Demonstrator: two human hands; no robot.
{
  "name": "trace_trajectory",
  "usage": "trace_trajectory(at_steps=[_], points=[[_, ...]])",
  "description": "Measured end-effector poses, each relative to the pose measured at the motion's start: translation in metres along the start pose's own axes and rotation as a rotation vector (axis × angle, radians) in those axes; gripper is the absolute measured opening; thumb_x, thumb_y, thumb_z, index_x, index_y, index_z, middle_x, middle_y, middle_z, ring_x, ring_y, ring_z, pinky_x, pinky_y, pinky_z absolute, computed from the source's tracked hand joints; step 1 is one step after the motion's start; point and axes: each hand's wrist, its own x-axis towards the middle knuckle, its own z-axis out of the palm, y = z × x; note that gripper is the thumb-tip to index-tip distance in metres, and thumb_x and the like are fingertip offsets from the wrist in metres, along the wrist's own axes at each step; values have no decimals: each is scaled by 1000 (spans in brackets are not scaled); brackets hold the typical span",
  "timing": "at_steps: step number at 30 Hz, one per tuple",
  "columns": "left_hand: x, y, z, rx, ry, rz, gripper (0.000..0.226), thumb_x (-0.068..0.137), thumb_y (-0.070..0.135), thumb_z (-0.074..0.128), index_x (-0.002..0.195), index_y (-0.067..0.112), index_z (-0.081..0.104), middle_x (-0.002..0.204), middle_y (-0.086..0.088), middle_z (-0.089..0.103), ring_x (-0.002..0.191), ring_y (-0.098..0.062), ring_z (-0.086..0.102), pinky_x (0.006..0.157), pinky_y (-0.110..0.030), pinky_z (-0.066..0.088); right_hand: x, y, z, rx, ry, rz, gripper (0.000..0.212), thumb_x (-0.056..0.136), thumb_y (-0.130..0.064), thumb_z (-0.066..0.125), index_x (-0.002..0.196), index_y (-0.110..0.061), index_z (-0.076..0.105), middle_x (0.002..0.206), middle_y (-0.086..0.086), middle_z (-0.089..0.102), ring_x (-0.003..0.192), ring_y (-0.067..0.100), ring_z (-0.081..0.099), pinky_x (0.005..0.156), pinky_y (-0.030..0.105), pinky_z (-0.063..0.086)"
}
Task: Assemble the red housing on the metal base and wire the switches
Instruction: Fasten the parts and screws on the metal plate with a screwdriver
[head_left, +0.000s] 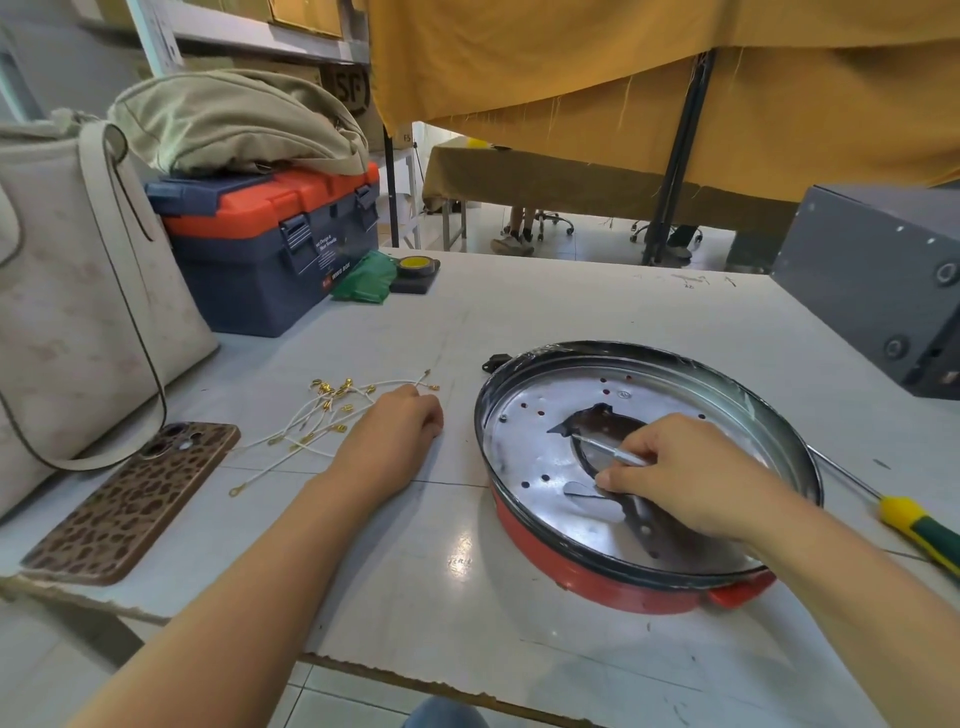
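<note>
A white table (519, 322) carries a red housing (613, 587) at right, loose wires (322, 415) at centre-left and a phone (135, 499) near its front edge — a toolbox (270, 270), tote bag (78, 312), screwdriver (914, 525) and grey box (883, 280) ring its margins.

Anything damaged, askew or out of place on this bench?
The table has a ragged, chipped near edge. Loose white wires lie tangled beside the left hand. A leopard-print phone overhangs the table edge. Otherwise nothing stands out.
</note>
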Motion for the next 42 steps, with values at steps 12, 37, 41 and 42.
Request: trace_trajectory(at_steps=[12, 37, 41, 42], points=[[-2, -2, -6, -326, 116, -83, 9, 87, 15, 62, 83, 20, 67, 100, 2, 54, 79, -7, 56, 70, -18, 35, 2, 6, -16, 25, -66, -91, 32, 85, -34, 65, 62, -12, 65, 60, 9, 58, 52, 13, 44, 51, 19, 32], [-30, 77, -45, -551, 179, 100, 21, 85, 16, 64, 82, 37, 69, 83, 27, 67, 78, -4, 61, 70, -21, 47, 27, 10, -32, -103, -347, -35, 27, 72, -34, 78, 67, -10, 66, 55, -9, 49, 56, 12, 42, 35, 13, 34], [-31, 86, -42, -541, 140, 121, 18, 84, 14, 67, 81, 32, 70, 78, 21, 69, 76, -4, 62, 71, -24, 49, 21, 6, -18, -35, -257, -70, 40, 74, -30, 77, 48, -18, 49, 46, -8, 44, 46, 9, 38, 36, 13, 25], [-31, 87, -41, -542, 135, 121, 16, 83, 14, 67, 81, 29, 71, 76, 18, 70, 76, -5, 63, 72, -24, 49, 20, 4, -14, -32, -237, -89, 39, 75, -29, 76, 48, -18, 50, 49, -6, 45, 48, 9, 39, 40, 16, 27]])
